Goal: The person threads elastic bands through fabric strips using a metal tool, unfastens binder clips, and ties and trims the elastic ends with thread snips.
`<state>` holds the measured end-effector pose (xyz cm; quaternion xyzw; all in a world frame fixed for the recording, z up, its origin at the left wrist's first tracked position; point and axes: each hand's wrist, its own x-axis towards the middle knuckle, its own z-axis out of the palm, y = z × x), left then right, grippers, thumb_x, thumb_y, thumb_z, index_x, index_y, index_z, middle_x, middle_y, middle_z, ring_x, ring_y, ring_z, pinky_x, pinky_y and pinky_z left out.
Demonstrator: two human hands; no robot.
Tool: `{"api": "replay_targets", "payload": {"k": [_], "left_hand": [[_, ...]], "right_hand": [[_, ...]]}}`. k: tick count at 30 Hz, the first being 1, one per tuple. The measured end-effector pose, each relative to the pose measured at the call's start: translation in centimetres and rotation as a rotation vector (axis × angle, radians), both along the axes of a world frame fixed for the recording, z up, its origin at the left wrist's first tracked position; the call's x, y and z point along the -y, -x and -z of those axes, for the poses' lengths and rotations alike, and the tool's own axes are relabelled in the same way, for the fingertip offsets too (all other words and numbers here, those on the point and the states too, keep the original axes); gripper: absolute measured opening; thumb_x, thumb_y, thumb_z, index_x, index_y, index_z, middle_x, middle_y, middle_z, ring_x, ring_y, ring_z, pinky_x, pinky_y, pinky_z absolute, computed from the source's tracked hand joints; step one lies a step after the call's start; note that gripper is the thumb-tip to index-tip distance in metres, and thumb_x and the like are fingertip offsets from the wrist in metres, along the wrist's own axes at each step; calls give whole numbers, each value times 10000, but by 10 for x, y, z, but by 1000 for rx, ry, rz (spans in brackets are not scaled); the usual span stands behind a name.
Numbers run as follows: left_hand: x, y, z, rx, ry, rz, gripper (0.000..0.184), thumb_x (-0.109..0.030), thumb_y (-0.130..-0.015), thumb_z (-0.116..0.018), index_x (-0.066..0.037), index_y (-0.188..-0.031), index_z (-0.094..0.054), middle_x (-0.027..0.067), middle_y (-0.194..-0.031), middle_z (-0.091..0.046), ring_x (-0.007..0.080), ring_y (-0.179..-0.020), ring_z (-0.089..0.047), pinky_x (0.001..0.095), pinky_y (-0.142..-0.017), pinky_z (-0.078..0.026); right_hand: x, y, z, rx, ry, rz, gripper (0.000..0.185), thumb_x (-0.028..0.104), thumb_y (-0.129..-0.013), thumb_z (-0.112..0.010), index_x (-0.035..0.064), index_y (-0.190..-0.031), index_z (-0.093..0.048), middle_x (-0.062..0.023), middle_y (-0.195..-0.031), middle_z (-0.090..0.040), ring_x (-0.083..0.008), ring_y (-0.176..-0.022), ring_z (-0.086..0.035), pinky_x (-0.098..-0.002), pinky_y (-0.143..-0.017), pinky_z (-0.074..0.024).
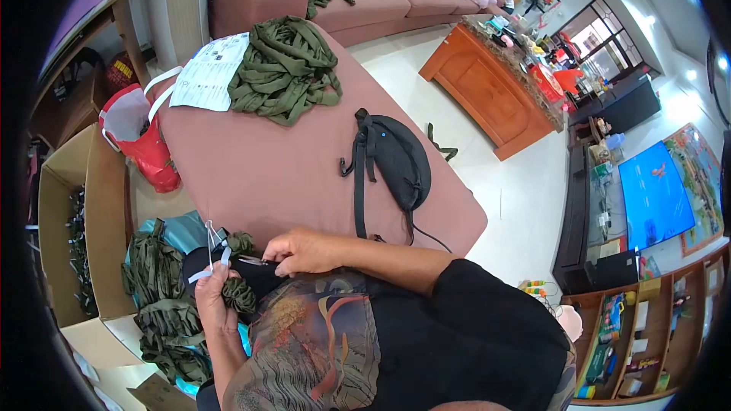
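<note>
Low over my lap, my left hand (217, 297) pinches a narrow white strip (200, 276). Against that hand's fingers sits a gathered bunch of dark green webbing (240, 295). Thin pale cords (211, 236) rise just above it, their far ends too small to make out. My right hand (298, 251) is closed at the table's near edge, with a small silver metal tool (252, 260) showing at its fingertips; its kind is unclear. Black cloth (263, 275) lies between the two hands. Another bit of green webbing (241, 242) shows beside the tool.
On the pink-covered table (266, 167) lie a green strap pile (285, 68), a printed sheet (209, 72) and a black waist bag (396, 164). To the left stand a cardboard box (106, 221), a red bag (148, 148) and more green straps (160, 266).
</note>
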<state>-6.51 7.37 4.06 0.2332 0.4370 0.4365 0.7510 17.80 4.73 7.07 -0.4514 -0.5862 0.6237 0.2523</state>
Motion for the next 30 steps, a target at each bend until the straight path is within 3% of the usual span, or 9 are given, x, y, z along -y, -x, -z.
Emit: {"api": "replay_targets", "payload": {"k": [5,12,15,18,19,30], "left_hand": [[11,1,1,95,-38,-18,91,-28,-848,-614,-9,-937,-615,81,-780,-653,140,-693,-608,245,-669,-487],[14,4,9,-45,-85,68,226,-80,-816,-656,12,-1021,-637,58,-862,-654,123,-752,-609,257,-707,-480],[15,3,6,-46,-114,86,207,-104,-824,-669,-5,-1005,-660,37,-863,-654,118,-785,-613,258,-737,-471],[11,8,-4,1,-12,70,184,-50,-794,-696,-6,-971,-671,30,-857,-661,119,-818,-623,264,-780,-478],[8,13,0,17,-8,58,196,-36,-785,-705,-7,-976,-672,32,-863,-665,120,-822,-625,262,-785,-482],[15,20,-1,5,-66,142,293,-43,-765,-718,0,-1048,-657,52,-884,-662,137,-817,-639,266,-802,-491]], "right_hand": [[-5,12,6,-24,39,-67,239,81,-790,-653,-30,-1001,-643,-67,-734,-664,-105,-608,-607,-282,-566,-487],[1,8,16,-29,28,-89,273,120,-799,-676,-5,-1040,-652,-84,-784,-684,-120,-652,-641,-293,-618,-530],[0,10,14,-49,198,-56,283,107,-830,-668,8,-1093,-639,-63,-824,-676,-110,-713,-636,-284,-651,-530],[-13,22,-3,22,343,-47,276,63,-841,-658,4,-1109,-635,-38,-852,-652,-84,-703,-598,-249,-616,-487],[-19,22,6,-12,356,-100,299,94,-884,-601,30,-1176,-612,-23,-893,-653,-41,-709,-582,-165,-543,-405],[-18,16,13,-13,360,-135,307,101,-875,-613,-7,-1163,-593,-49,-873,-656,-56,-704,-579,-154,-527,-405]]}}
